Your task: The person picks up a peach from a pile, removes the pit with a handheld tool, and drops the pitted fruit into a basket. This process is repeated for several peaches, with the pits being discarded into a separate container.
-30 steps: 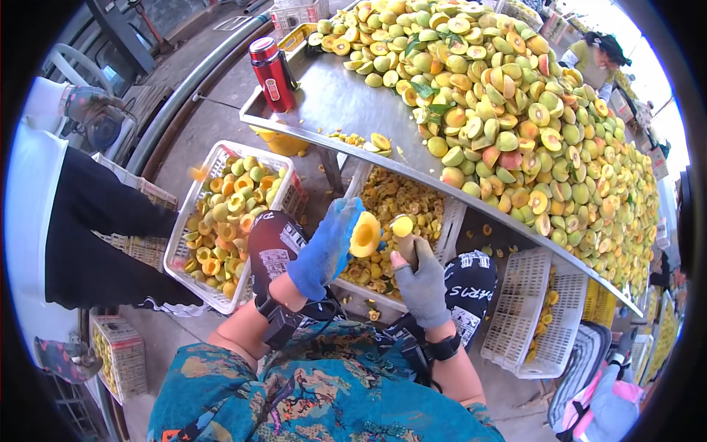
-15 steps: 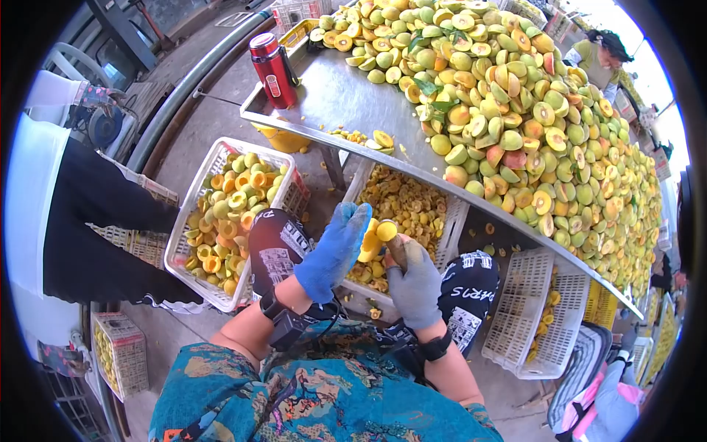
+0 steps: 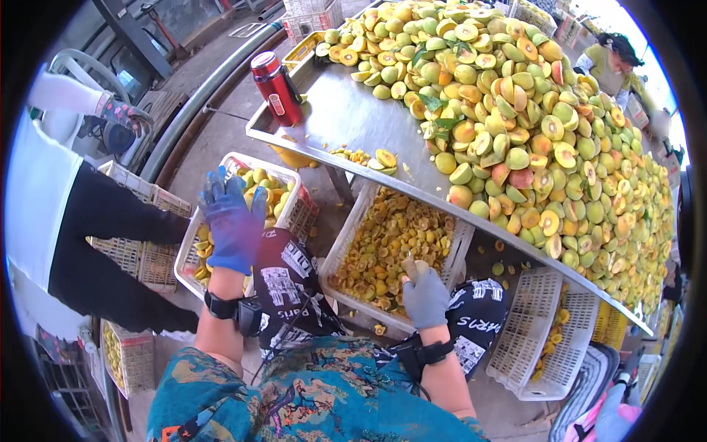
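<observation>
My left hand (image 3: 234,225), in a blue glove, has its fingers spread over a white crate (image 3: 294,202) of halved yellow-green fruit (image 3: 261,179). No fruit shows in it. My right hand (image 3: 427,296), in a grey glove, is closed around a small tool (image 3: 409,267) with a brownish handle; its tip is hard to make out. Below that hand a second crate (image 3: 460,239) holds yellow fruit scraps and pits (image 3: 390,239). A large heap of halved fruit (image 3: 530,125) lies on the metal table (image 3: 353,110) in front.
A red flask (image 3: 277,88) stands at the table's left corner. Another white crate (image 3: 526,324) sits at the right. Someone in dark trousers (image 3: 110,236) stands at the left; another person (image 3: 607,66) is behind the heap. My knees flank the scrap crate.
My left hand has moved left from the scrap crate to the fruit crate, and its fingers have spread. The yellow fruit between my hands is gone from there. My right hand is slightly lower.
</observation>
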A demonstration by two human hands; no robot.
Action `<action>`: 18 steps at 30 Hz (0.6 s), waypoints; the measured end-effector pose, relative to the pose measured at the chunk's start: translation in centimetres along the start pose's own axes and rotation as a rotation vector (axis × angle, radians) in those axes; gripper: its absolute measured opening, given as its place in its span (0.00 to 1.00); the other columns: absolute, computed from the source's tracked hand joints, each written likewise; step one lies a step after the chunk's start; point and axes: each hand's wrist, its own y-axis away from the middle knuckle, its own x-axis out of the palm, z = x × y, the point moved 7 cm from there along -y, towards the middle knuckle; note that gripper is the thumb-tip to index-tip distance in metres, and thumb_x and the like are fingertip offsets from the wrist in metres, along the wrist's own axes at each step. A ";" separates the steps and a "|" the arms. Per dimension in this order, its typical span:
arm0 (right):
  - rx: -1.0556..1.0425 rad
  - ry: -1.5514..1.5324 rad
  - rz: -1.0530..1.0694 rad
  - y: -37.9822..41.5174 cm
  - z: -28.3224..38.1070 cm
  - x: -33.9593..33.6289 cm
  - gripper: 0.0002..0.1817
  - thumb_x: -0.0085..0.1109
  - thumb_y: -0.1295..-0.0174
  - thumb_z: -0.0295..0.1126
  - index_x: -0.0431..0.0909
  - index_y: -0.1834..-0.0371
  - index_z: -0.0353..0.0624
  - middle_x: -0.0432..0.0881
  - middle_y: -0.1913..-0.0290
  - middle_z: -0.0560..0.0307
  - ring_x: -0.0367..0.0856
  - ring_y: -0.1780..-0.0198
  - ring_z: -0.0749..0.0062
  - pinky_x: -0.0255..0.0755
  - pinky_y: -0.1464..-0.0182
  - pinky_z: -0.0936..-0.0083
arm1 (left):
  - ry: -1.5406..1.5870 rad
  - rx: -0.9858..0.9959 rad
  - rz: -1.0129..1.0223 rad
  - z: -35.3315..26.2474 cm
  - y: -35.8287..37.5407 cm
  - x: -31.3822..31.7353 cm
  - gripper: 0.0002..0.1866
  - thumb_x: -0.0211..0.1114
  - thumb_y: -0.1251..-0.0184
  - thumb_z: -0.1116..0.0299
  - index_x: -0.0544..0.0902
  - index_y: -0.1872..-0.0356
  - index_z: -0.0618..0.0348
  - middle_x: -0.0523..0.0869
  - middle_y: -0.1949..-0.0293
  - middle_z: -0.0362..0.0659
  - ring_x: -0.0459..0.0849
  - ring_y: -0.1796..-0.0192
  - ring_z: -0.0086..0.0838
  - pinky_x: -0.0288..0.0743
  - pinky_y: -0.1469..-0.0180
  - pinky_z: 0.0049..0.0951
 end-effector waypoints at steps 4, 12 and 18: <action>-0.082 -0.097 -0.014 0.0 0.6 0.6 0.17 0.61 0.40 0.40 0.72 0.52 0.44 0.81 0.59 0.43 0.83 0.59 0.45 0.76 0.59 0.53 | 0.646 -0.063 0.237 -4.2 -4.3 5.5 0.14 0.64 0.33 0.61 0.82 0.54 0.59 0.82 0.55 0.52 0.82 0.51 0.47 0.73 0.46 0.42; -0.094 -0.127 0.017 -0.3 0.4 0.7 0.19 0.62 0.41 0.40 0.73 0.51 0.43 0.82 0.59 0.42 0.83 0.60 0.45 0.76 0.61 0.52 | 0.243 0.148 1.082 -19.4 -9.7 23.0 0.27 0.63 0.38 0.45 0.84 0.55 0.64 0.82 0.51 0.59 0.81 0.47 0.49 0.74 0.44 0.42; -0.092 -0.301 -0.060 -0.2 0.9 -0.5 0.22 0.62 0.40 0.40 0.72 0.47 0.41 0.82 0.58 0.39 0.82 0.58 0.41 0.76 0.59 0.51 | 0.821 0.075 0.725 -20.5 -9.0 21.0 0.20 0.70 0.41 0.62 0.77 0.53 0.64 0.84 0.58 0.53 0.83 0.52 0.43 0.76 0.50 0.39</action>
